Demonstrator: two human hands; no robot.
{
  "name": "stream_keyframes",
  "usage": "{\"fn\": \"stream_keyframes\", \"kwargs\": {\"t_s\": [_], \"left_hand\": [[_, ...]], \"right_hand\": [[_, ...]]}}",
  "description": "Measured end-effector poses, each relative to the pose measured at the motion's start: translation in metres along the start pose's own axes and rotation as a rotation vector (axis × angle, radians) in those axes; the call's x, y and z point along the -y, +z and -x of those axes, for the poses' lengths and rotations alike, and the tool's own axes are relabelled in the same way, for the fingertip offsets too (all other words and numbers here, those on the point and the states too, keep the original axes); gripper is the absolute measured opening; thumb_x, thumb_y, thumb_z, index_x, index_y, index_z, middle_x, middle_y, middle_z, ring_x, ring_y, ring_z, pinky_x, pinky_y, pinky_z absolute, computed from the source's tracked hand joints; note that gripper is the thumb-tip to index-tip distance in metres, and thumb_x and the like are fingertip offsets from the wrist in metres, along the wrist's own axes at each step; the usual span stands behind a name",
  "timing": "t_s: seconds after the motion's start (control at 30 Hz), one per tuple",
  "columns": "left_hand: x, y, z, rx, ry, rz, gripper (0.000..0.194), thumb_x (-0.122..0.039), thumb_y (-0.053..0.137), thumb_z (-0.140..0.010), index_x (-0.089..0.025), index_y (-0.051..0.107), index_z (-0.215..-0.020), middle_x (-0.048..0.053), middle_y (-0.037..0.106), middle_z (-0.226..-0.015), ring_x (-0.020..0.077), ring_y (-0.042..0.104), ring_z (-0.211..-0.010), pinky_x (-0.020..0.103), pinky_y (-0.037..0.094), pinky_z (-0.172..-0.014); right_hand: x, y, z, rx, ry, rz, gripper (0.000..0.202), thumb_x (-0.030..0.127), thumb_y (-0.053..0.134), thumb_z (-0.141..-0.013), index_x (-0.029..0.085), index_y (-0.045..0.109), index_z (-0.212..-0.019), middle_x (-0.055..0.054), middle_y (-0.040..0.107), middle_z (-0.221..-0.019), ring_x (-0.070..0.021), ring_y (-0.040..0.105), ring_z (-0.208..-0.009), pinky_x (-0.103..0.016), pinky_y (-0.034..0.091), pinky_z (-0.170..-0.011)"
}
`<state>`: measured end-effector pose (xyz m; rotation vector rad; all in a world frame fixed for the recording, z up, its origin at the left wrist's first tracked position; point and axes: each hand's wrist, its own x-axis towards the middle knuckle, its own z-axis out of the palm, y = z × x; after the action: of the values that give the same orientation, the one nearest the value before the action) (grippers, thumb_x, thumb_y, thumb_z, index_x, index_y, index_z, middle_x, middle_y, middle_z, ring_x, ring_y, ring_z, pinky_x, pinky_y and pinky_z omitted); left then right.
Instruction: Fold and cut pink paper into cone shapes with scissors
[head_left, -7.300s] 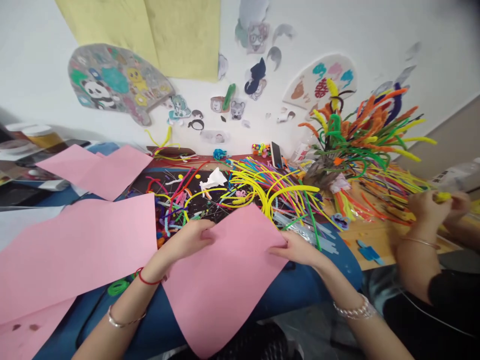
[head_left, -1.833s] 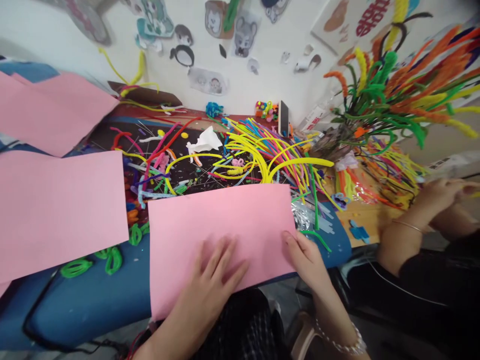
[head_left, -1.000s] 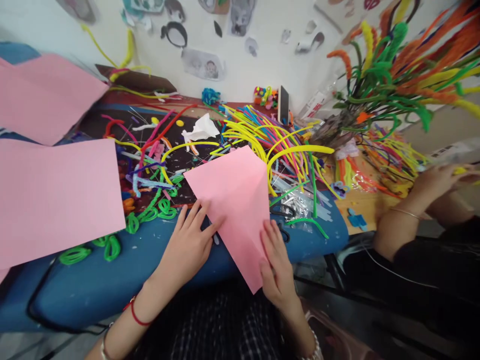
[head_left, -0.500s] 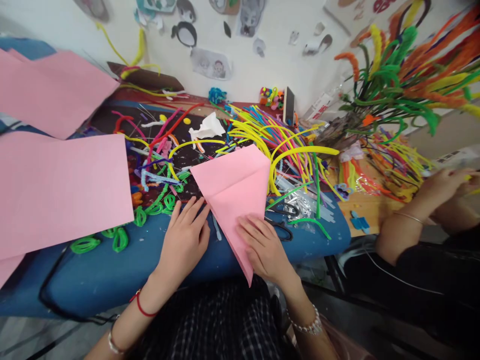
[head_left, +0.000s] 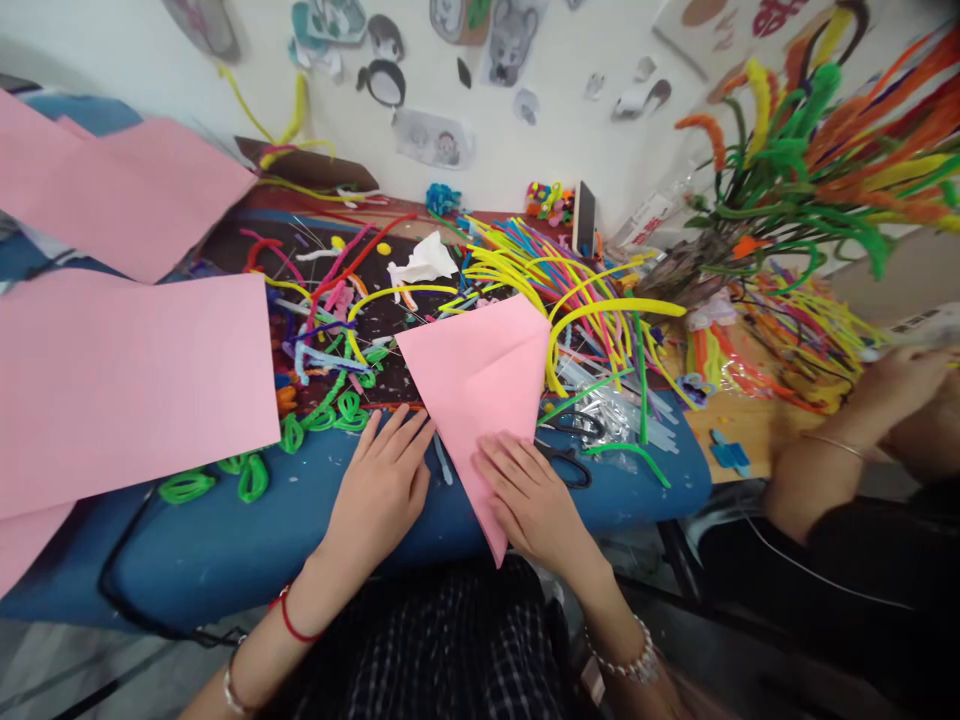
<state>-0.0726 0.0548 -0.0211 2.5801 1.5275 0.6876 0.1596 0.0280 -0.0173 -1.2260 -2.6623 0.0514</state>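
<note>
A folded pink paper (head_left: 480, 370) lies in front of me, wide at the top and narrowing to a point at the table's front edge. My right hand (head_left: 529, 500) rests flat on its lower right part, fingers extended. My left hand (head_left: 386, 480) lies on the blue table cover just left of the paper, with its fingers stretched out and nothing held. Black scissors (head_left: 566, 465) lie right of the paper, partly covered by it. A larger pink sheet (head_left: 142, 390) is at the left.
Behind the paper lie loose pipe cleaners (head_left: 517, 250) and a crumpled white tissue (head_left: 427, 258). Green loops (head_left: 253, 478) sit near the front edge. A pipe-cleaner bouquet (head_left: 780, 180) stands at the right, near another person's arm (head_left: 825, 450).
The whole view has shifted, so the table things appear slightly farther right. The upper flap of the folded paper lies a little differently; both hands remain in nearly the same places.
</note>
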Motion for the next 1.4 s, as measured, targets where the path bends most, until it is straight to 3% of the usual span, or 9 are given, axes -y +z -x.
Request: {"fn": "stream_keyframes", "kwargs": {"t_s": [0.67, 0.83, 1.0, 1.13, 1.27, 1.4], "left_hand": [[-0.004, -0.005, 0.000, -0.055, 0.006, 0.015, 0.040, -0.006, 0.042, -0.090, -0.005, 0.057, -0.128, 0.016, 0.062, -0.132, 0.0298, 0.053, -0.129, 0.057, 0.033, -0.116], [-0.008, -0.006, -0.003, 0.045, 0.174, 0.055, 0.039, -0.008, 0.042, -0.092, -0.010, 0.059, -0.127, 0.010, 0.061, -0.136, 0.0225, 0.049, -0.133, 0.044, 0.035, -0.117], [-0.007, 0.000, -0.005, 0.049, 0.142, 0.112, 0.036, -0.012, 0.043, -0.093, -0.013, 0.063, -0.123, 0.011, 0.063, -0.132, 0.0226, 0.056, -0.127, 0.049, 0.040, -0.112], [-0.006, -0.001, -0.005, 0.064, 0.121, 0.124, 0.037, -0.013, 0.044, -0.093, -0.017, 0.062, -0.125, 0.008, 0.063, -0.133, 0.0221, 0.056, -0.128, 0.053, 0.036, -0.114], [-0.005, -0.002, -0.004, 0.077, 0.119, 0.113, 0.037, -0.012, 0.044, -0.093, -0.016, 0.060, -0.126, 0.008, 0.062, -0.135, 0.0218, 0.055, -0.129, 0.053, 0.035, -0.114], [-0.005, -0.001, -0.005, 0.074, 0.130, 0.110, 0.037, -0.012, 0.043, -0.093, -0.015, 0.061, -0.126, 0.009, 0.062, -0.135, 0.0224, 0.055, -0.129, 0.053, 0.035, -0.114]], "right_hand": [[0.004, 0.002, -0.002, -0.057, 0.015, -0.046, 0.046, 0.023, 0.043, -0.096, 0.017, 0.049, -0.141, -0.009, 0.047, -0.149, -0.0275, 0.038, -0.140, -0.050, 0.034, -0.116], [0.003, 0.003, -0.001, -0.049, 0.011, -0.044, 0.047, 0.025, 0.044, -0.096, 0.017, 0.048, -0.142, -0.007, 0.046, -0.150, -0.0284, 0.039, -0.140, -0.050, 0.032, -0.117], [0.005, 0.005, 0.000, -0.046, 0.005, -0.014, 0.046, 0.024, 0.043, -0.098, 0.018, 0.047, -0.143, -0.004, 0.045, -0.151, -0.0271, 0.036, -0.141, -0.050, 0.032, -0.117], [0.006, 0.015, 0.013, -0.086, -0.044, 0.024, 0.046, 0.023, 0.045, -0.097, 0.015, 0.048, -0.142, -0.006, 0.049, -0.148, -0.0267, 0.039, -0.140, -0.048, 0.031, -0.117], [0.006, 0.032, 0.039, -0.194, -0.143, 0.005, 0.045, 0.027, 0.046, -0.096, 0.014, 0.052, -0.139, -0.008, 0.062, -0.135, -0.0234, 0.043, -0.138, -0.042, 0.032, -0.116], [0.003, 0.046, 0.061, -0.286, -0.180, -0.031, 0.039, 0.021, 0.053, -0.092, 0.018, 0.058, -0.131, -0.005, 0.073, -0.119, -0.0165, 0.055, -0.128, -0.032, 0.033, -0.115]]}}
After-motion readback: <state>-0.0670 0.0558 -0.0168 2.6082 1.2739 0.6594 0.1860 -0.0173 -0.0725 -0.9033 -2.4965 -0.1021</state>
